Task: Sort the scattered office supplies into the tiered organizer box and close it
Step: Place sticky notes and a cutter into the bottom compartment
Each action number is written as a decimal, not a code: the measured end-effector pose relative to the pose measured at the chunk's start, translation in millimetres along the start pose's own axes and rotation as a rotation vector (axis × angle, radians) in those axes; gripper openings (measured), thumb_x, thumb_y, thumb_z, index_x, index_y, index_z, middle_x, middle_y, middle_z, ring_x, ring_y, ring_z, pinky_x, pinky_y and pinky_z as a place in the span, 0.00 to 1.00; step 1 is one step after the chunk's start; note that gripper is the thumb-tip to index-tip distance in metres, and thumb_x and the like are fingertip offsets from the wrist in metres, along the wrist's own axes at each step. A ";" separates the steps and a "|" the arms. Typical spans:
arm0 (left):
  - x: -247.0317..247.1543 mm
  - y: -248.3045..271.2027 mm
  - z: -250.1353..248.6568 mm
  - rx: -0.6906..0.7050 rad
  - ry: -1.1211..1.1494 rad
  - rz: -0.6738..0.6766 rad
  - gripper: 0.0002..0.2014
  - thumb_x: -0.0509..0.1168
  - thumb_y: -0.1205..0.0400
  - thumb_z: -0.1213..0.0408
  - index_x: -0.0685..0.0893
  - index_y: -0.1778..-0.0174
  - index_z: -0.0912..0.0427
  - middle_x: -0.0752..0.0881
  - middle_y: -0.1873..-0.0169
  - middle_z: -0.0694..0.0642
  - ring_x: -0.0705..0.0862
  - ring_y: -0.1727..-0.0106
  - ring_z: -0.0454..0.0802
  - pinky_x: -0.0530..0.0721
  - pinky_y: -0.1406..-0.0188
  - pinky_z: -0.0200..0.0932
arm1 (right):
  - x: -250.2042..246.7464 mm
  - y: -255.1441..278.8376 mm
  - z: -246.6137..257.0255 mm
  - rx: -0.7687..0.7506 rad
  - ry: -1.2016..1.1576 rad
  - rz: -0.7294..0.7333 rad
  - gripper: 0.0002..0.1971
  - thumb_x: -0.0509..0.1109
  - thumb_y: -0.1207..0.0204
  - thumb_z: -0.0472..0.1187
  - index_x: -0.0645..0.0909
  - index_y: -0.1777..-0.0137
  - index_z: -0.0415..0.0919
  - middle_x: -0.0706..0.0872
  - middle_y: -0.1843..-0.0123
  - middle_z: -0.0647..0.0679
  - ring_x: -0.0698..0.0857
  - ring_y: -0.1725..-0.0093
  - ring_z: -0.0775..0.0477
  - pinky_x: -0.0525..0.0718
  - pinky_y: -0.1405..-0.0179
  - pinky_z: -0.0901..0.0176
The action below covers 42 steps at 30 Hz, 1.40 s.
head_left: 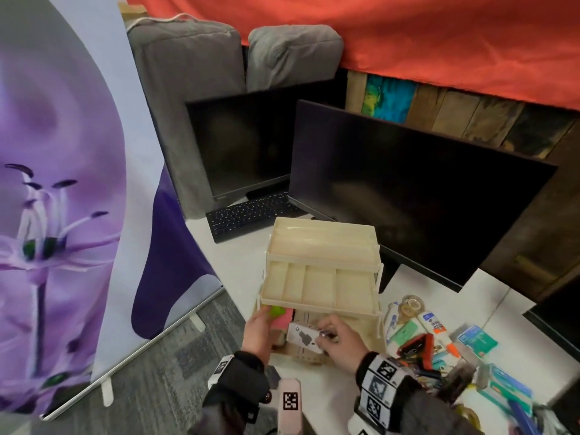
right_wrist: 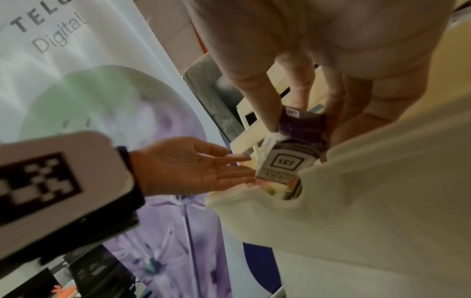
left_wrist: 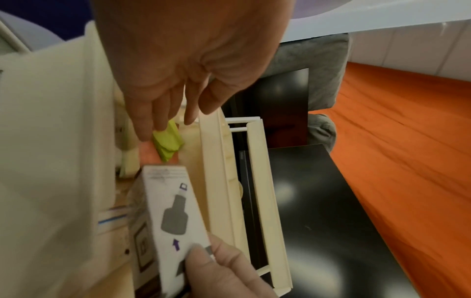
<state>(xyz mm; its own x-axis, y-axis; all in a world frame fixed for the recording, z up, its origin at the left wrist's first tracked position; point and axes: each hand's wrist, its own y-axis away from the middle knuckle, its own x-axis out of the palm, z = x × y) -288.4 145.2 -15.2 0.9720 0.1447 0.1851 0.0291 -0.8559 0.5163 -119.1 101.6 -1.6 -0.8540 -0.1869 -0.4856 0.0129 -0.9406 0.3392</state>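
The cream tiered organizer box (head_left: 320, 284) stands open on the white table, its trays stepped back. In its bottom section lie a green sticky-note pad (head_left: 276, 310) and a pink pad (head_left: 283, 322). My left hand (head_left: 262, 321) reaches in at the box's left end, its straight fingers (left_wrist: 146, 133) touching the green sticky-note pad (left_wrist: 168, 141) above the pink pad (left_wrist: 150, 155). My right hand (head_left: 332, 339) grips a small white stamp-ink box (head_left: 306, 337) over the bottom section. The ink box (right_wrist: 286, 161) is tilted, pinched between thumb and fingers, beside the organizer's wall (right_wrist: 356, 211).
A heap of supplies lies right of the organizer: a glue bottle (head_left: 434, 328), a tape roll (head_left: 411, 304), teal boxes (head_left: 477, 339), a red tool (head_left: 419, 343). Two dark monitors (head_left: 408, 196) and a keyboard (head_left: 248, 215) stand behind. A purple banner (head_left: 62, 215) stands left, past the table edge.
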 end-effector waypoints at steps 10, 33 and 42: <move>-46.4 30.7 -28.2 0.478 -0.577 -0.121 0.12 0.60 0.17 0.70 0.83 0.53 0.47 0.88 0.56 0.48 0.86 0.54 0.46 0.84 0.49 0.45 | 26.8 -32.3 21.2 0.028 0.051 0.087 0.12 0.63 0.20 0.41 0.78 0.38 0.45 0.83 0.49 0.48 0.82 0.57 0.51 0.80 0.54 0.62; -37.6 14.6 -21.3 0.496 -1.496 0.163 0.21 0.55 0.17 0.62 0.73 0.30 0.38 0.73 0.30 0.43 0.72 0.32 0.50 0.67 0.30 0.52 | 40.3 -54.2 36.8 0.078 -0.104 0.253 0.05 0.78 0.33 0.44 0.86 0.59 0.54 0.88 0.62 0.54 0.85 0.63 0.58 0.85 0.52 0.62; -39.0 12.0 -9.4 0.468 -1.626 0.188 0.15 0.53 0.16 0.49 0.78 0.36 0.38 0.77 0.35 0.41 0.70 0.31 0.44 0.62 0.35 0.49 | 54.2 -37.1 20.6 0.057 0.185 0.219 0.13 0.66 0.22 0.50 0.86 0.48 0.42 0.87 0.55 0.41 0.82 0.56 0.47 0.75 0.66 0.66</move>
<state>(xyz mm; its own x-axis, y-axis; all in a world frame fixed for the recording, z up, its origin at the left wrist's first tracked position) -328.2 133.9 -8.3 0.1792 -0.3333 -0.9256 -0.3328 -0.9059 0.2618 -176.5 132.1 -23.8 -0.7248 -0.4372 -0.5325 0.1530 -0.8557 0.4944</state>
